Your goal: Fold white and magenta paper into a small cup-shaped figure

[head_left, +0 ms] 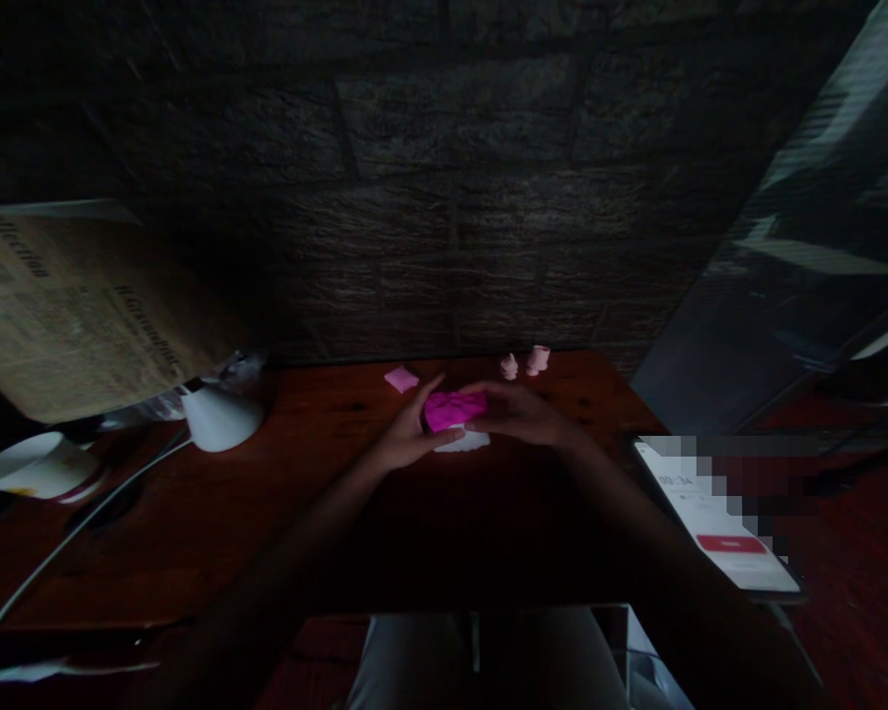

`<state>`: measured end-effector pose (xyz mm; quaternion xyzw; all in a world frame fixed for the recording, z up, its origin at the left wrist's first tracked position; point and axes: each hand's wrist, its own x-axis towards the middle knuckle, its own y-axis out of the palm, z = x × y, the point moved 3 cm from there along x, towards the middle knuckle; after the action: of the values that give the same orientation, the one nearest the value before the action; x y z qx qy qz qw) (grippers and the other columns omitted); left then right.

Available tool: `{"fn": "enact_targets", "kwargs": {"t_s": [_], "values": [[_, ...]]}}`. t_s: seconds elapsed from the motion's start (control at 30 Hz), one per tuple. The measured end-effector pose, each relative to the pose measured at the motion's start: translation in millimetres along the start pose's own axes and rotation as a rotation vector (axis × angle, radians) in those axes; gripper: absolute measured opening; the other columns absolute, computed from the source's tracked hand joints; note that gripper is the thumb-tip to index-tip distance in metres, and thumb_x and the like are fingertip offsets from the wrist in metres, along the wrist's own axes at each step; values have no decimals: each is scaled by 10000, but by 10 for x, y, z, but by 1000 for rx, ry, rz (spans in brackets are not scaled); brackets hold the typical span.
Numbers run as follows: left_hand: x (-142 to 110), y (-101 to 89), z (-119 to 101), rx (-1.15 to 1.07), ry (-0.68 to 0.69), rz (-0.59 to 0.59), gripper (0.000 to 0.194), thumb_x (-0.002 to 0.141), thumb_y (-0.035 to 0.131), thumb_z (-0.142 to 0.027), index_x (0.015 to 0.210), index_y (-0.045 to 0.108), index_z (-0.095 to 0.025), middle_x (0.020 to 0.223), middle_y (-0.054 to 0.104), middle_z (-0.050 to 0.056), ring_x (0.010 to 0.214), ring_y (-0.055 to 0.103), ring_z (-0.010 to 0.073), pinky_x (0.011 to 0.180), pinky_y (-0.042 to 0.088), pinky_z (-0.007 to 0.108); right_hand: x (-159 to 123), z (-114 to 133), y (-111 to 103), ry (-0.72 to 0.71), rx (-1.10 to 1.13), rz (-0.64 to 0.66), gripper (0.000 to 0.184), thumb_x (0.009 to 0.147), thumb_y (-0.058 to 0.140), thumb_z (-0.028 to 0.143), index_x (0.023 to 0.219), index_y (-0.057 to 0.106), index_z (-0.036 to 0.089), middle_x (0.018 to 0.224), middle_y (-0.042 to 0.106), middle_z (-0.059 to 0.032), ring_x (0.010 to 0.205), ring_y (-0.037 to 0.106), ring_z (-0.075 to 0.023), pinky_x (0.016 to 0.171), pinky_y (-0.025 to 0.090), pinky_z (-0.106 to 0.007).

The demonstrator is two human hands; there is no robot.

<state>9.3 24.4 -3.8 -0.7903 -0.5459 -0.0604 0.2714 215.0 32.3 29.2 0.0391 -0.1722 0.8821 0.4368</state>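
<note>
Both my hands hold a bright magenta piece (455, 408) above the wooden table; its surface looks uneven, and I cannot make out its kind in the dim light. My left hand (408, 432) curls round its left side, thumb along the front edge. From the right, my right hand (518, 412) closes on it with fingers over the top. Just below lies a thin white piece (465, 441), partly hidden by the hands. A flat pink square (401, 379) rests behind my left hand. Two small pale pink shaped pieces, one knobbly (509, 367) and one cup-like (538, 360), stand behind my right hand.
A lamp with a printed paper shade (89, 306) and white base (220, 419) stands left, its cable (81, 537) crossing the table (303, 513). Beside it is a paper cup (40, 463). A lit tablet or phone (717, 523) lies right. A brick wall (451, 197) rises behind.
</note>
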Motion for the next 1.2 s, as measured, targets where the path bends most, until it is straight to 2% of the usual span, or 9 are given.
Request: {"fn": "enact_targets", "kwargs": {"t_s": [0.13,0.33,0.47,0.53,0.6,0.77,0.9,1.0,1.2], "values": [[3,14,-2,-5,-20,8,914,767,826,-347,1539,347,-244,1517,476,177,1376,503,335,1159,384,563,-4,39,-5,-11,-10,-27,493,747,817,312,1208,672,214,1235,695,-82,1135,655,-238,1040,496,-453],[28,-54,-97,-92,55,30,1011,720,866,-321,1561,307,-264,1509,496,173,1362,520,329,1146,414,545,5,101,-65,-87,67,-192,536,731,838,350,1225,667,236,1264,683,-80,1171,644,-251,1084,472,-479],[43,-220,-224,-57,52,-162,912,739,852,-374,1519,398,-237,1467,551,161,1348,533,314,1160,394,529,15,162,-8,-148,124,-256,595,704,865,340,1249,643,252,1278,673,-77,1186,636,-253,1070,495,-479],[50,-247,-294,-102,25,-229,736,820,778,-407,1462,480,-206,1299,678,141,1212,640,279,1096,468,491,26,198,71,-190,167,-259,598,705,866,325,1253,639,256,1309,653,-88,1193,633,-259,1054,512,-478],[60,-212,-362,-171,11,-211,615,831,765,-412,1374,570,-197,1199,731,117,1096,700,260,983,554,428,35,221,155,-213,194,-274,612,710,863,306,1274,627,268,1368,610,-102,1233,609,-269,1038,529,-461],[65,-106,-441,-277,-9,-213,507,795,799,-364,1245,645,-187,964,785,60,797,747,207,681,607,291,56,212,279,-131,270,-285,824,679,884,324,1407,500,292,1365,607,-98,1159,649,-259,949,593,-416],[64,-81,-461,-307,-21,-219,503,770,818,-361,1206,646,-178,904,772,37,639,710,157,564,572,243,66,204,260,-26,287,-395,684,759,817,382,1360,521,241,1306,645,-109,1029,694,-235,756,642,-350],[56,-103,-508,-309,-7,-262,423,807,780,-402,1143,666,-174,881,758,29,558,657,118,494,531,215,74,219,287,16,336,-404,628,735,830,387,1281,568,217,1197,693,-90,939,711,-216,659,640,-312],[37,-149,-608,-286,-34,-304,381,825,768,-410,1097,691,-153,651,697,-9,430,553,83,407,430,181,85,264,391,-67,371,-351,458,722,830,407,1104,663,216,969,729,-25,798,712,-173,614,629,-283]]}}
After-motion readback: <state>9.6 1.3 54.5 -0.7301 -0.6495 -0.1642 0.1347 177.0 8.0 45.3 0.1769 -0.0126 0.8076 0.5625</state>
